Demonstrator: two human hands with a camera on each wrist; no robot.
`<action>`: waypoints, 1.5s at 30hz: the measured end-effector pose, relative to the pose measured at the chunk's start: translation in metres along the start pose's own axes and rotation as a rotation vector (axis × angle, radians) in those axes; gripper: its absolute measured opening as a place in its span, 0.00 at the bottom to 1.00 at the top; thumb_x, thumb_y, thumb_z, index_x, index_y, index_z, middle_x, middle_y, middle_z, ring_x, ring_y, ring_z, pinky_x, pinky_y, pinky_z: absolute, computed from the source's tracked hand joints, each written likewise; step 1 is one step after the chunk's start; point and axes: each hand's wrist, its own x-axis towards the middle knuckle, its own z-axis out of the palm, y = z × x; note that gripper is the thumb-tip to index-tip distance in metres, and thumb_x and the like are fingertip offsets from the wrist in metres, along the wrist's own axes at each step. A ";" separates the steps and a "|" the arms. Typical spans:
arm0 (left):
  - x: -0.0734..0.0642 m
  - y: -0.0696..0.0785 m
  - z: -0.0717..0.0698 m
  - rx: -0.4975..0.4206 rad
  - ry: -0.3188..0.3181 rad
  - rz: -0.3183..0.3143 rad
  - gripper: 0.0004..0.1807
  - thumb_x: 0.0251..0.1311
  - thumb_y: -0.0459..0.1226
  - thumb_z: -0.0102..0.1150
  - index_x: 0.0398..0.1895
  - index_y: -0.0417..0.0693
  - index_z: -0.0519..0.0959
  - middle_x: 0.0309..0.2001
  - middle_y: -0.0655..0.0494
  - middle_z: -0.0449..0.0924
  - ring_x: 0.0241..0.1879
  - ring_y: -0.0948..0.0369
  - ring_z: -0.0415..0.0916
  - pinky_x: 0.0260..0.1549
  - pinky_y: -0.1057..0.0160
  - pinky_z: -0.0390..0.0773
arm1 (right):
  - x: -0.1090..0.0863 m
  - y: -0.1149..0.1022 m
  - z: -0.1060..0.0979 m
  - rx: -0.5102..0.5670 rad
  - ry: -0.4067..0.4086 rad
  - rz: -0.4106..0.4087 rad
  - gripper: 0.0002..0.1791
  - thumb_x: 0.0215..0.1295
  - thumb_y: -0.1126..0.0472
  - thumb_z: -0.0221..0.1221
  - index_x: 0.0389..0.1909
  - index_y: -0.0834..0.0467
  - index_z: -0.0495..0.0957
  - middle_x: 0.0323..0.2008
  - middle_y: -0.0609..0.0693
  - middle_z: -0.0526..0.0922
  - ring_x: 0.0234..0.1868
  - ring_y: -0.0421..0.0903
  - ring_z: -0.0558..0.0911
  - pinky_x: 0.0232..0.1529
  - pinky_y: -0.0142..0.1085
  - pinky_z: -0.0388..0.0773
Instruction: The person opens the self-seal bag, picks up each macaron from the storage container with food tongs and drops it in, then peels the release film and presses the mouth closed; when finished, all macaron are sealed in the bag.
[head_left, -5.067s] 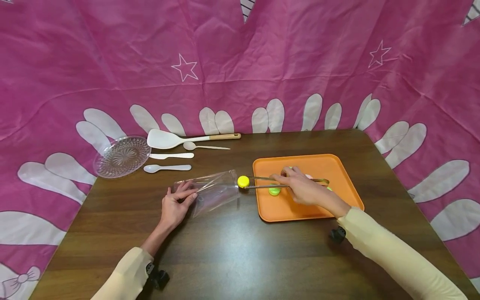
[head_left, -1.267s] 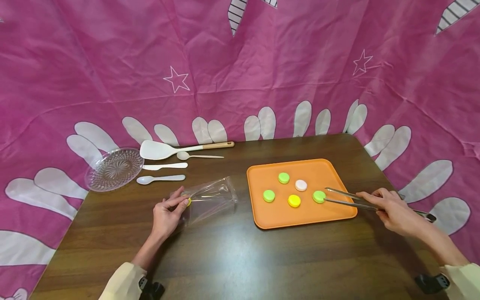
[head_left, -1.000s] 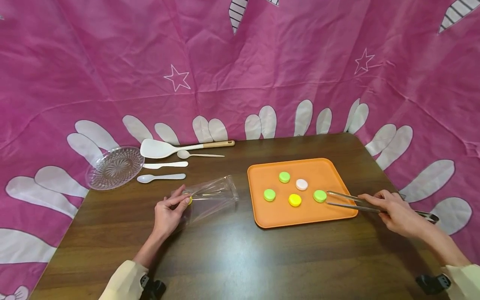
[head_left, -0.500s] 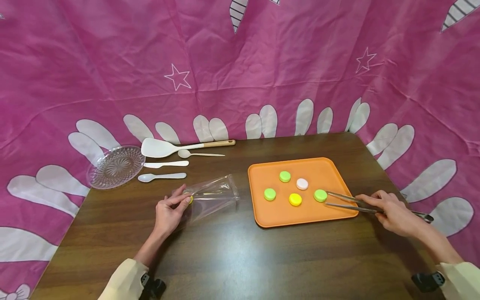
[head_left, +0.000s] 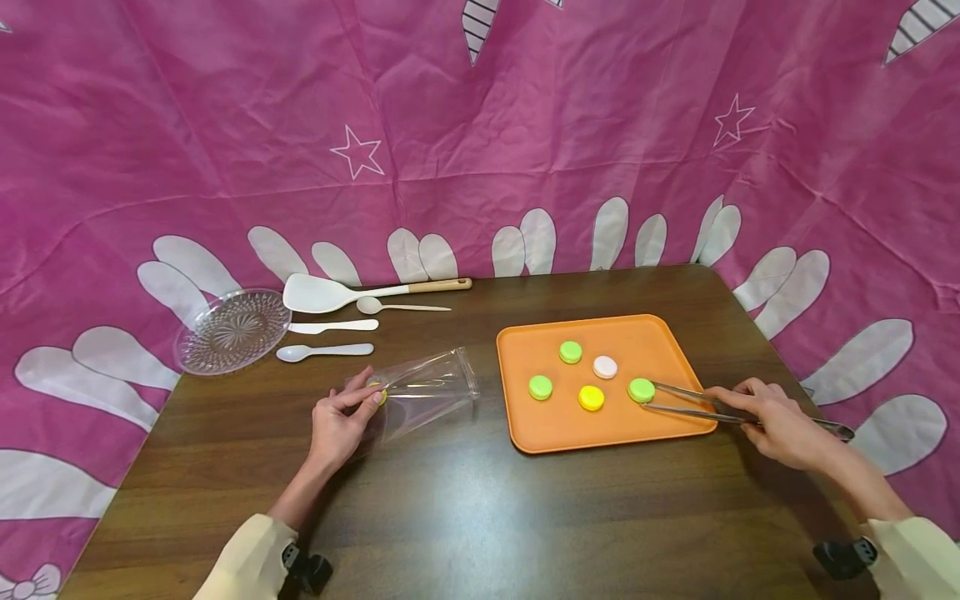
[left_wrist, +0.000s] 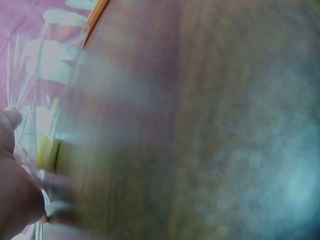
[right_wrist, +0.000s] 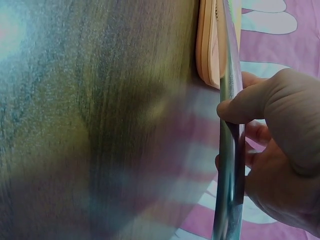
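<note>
My left hand (head_left: pixel 337 425) pinches the closed end of a clear plastic bag (head_left: pixel 431 387) between thumb and fingers. Inside the bag, right by the fingertips, lies a yellow macaron (head_left: pixel 383 397), which also shows through the film in the left wrist view. My right hand (head_left: pixel 776 423) grips metal tongs (head_left: pixel 686 412) from the right, thumb on one arm. Their spread tips reach either side of a green macaron (head_left: pixel 641 390) on the orange tray (head_left: pixel 555 435). Also on the tray sit two green macarons (head_left: pixel 571 352), a pinkish-white macaron (head_left: pixel 604 367) and a yellow macaron (head_left: pixel 591 397).
Back left on the wooden table (head_left: pixel 465 517) are a clear patterned plate (head_left: pixel 232 332), a white spatula (head_left: pixel 318 293) with a wooden handle, a pale spoon (head_left: pixel 369 306), a white knife (head_left: pixel 333 327) and a white spoon (head_left: pixel 326 352). A pink curtain (head_left: pixel 450 100) hangs behind the table.
Five seconds ago the tongs held the yellow macaron at the bag's mouth; it now lies inside. The right hand has carried the tongs right, and their tips have edged around the green macaron.
</note>
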 end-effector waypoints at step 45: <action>0.001 -0.036 0.002 -0.011 0.013 0.006 0.06 0.57 0.22 0.68 0.38 0.32 0.87 0.55 0.33 0.78 0.63 0.33 0.68 0.64 0.26 0.42 | 0.005 -0.005 0.013 -0.048 0.162 -0.088 0.52 0.35 0.85 0.67 0.67 0.48 0.75 0.37 0.52 0.74 0.33 0.48 0.70 0.31 0.43 0.68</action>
